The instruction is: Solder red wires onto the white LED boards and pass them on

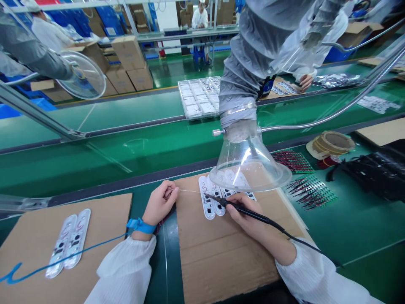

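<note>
We count two bare hands at work, one tool and one wire. Our left hand pinches a thin wire narrowly between thumb and fingers. Our right hand is closed around the handle of a soldering iron, held like a pen. The iron's tip lies over the left end of a row of white strips, near the wire's far end; whether tip and wire touch, we cannot tell. The row lies on a cardboard sheet, partly under a clear funnel; we make out at least four strips, but funnel and hand hide the exact number. Two more white strips lie side by side on a second cardboard sheet to the left. One blue strap circles our left wrist, and its cord crosses both of those strips.

Right of the row we count two bunches of small green boards with dark red wires, one tape roll and, just beside it, one red spool. One clear divided tray stands on the bench beyond. Three co-workers are in view. At least three cartons are piled at the back; the marks on them are too small for us to read, as is the white label on a blue bin.
</note>
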`<state>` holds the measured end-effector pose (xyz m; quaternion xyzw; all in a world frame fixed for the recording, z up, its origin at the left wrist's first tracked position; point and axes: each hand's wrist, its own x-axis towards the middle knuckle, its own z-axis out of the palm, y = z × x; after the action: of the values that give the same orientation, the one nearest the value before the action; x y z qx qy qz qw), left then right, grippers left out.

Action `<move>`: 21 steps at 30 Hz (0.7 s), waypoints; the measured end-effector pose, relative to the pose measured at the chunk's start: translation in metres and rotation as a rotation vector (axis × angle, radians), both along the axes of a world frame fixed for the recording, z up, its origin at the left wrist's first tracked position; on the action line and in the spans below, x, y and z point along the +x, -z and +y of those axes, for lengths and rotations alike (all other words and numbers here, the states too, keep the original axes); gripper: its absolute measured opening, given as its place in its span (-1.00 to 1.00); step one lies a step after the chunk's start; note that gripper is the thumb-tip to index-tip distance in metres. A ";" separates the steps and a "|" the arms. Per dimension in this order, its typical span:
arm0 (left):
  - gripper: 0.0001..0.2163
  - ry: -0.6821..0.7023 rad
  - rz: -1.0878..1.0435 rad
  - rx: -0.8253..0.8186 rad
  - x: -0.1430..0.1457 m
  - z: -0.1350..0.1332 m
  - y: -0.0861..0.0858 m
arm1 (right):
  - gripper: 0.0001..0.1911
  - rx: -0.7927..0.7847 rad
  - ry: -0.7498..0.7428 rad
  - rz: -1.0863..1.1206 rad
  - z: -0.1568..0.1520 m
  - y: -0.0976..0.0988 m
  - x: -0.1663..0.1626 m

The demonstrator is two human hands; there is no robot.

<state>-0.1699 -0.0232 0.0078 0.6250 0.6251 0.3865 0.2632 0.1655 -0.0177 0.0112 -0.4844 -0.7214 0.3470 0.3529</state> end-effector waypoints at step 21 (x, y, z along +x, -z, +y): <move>-0.79 0.008 -0.009 -0.029 0.001 0.000 0.000 | -0.81 -0.010 0.003 0.004 0.000 0.004 0.000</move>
<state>-0.1694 -0.0228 0.0080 0.6220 0.6269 0.3790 0.2767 0.1655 -0.0175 0.0076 -0.4867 -0.7183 0.3508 0.3524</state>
